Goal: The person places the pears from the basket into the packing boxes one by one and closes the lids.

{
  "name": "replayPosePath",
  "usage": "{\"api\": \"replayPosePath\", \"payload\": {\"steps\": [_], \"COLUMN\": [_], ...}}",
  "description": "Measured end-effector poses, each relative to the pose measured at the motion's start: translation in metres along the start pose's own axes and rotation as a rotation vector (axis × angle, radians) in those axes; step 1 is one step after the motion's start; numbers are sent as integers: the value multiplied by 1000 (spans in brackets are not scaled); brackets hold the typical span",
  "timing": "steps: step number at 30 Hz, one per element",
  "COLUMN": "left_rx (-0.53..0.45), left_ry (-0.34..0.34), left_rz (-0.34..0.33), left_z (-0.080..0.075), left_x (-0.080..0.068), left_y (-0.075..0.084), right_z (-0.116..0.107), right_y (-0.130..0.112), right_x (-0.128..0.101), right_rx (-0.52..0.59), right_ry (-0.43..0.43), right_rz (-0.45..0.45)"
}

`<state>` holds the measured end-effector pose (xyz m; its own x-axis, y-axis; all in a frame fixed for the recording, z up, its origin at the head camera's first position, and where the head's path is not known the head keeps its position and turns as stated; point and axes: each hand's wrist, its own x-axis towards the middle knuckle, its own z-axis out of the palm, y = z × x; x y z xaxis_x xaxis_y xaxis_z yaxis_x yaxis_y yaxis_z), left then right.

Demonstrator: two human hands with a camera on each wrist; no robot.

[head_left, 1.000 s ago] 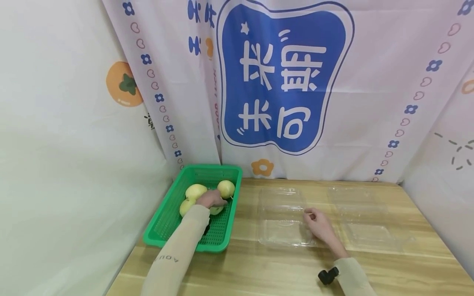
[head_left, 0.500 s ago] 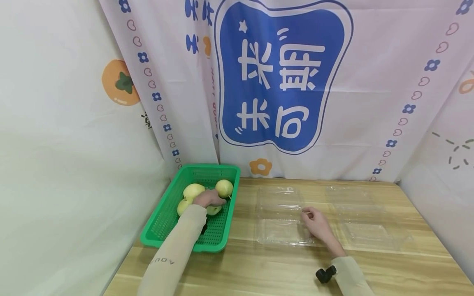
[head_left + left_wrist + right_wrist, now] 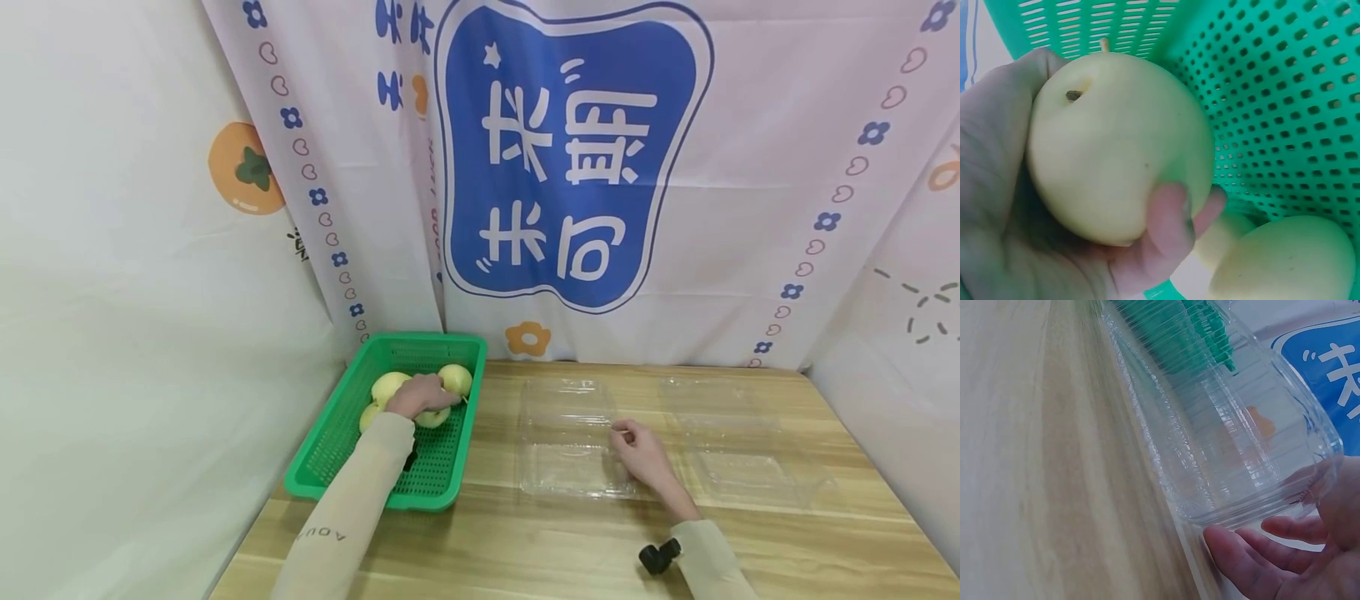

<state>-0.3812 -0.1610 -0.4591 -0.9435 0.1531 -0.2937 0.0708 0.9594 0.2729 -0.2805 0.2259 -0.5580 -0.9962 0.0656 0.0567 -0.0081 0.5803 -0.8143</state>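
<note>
Head view shows a green basket [image 3: 442, 487] at the left end of a wooden table [image 3: 525, 542], and everything else is placed here by that basket. Inside it, toward its far end, the left hand [image 3: 422, 395] wraps around a pale yellow pear [image 3: 433, 417]. The left wrist view confirms the hold: the fingers [image 3: 1169, 219] and palm curl round the pear [image 3: 1116, 162], whose stem end points up toward the basket's perforated wall [image 3: 1285, 94]. Two more pears lie in the basket just beside the held one, one [image 3: 387, 387] on its left and one [image 3: 456, 378] behind it near the basket's far right corner; a fourth [image 3: 367, 415] peeks out beside the sleeve.

To the right of the basket, near it on the table, lies an open clear plastic clamshell box [image 3: 566, 433]. The right hand [image 3: 637, 454] rests at the box's right edge, on the side away from the basket, with fingers loosely bent. In the right wrist view its fingertips [image 3: 1229, 544] touch the rim of the clear box [image 3: 1222, 444]; they are relaxed and close on nothing. A second clear box [image 3: 742, 450] lies farther right, well apart from the basket. A printed curtain [image 3: 570, 158] hangs behind the basket and table.
</note>
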Motion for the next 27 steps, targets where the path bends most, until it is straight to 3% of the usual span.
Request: {"api": "replayPosePath", "payload": {"steps": [5, 15, 21, 27], "left_rx": [-16, -37, -18, -61], "left_ry": [60, 119, 194, 204], "left_rz": [9, 27, 86, 100], "left_z": [-3, -8, -11, -16], "left_x": [3, 0, -1, -4], "left_y": [0, 8, 17, 30], "right_z": [1, 1, 2, 2], "right_y": [0, -1, 0, 1], "right_x": [0, -2, -2, 0], "right_rx": [20, 19, 18, 20], "right_ry": [-5, -4, -5, 6], "right_rz": [13, 22, 23, 21]}}
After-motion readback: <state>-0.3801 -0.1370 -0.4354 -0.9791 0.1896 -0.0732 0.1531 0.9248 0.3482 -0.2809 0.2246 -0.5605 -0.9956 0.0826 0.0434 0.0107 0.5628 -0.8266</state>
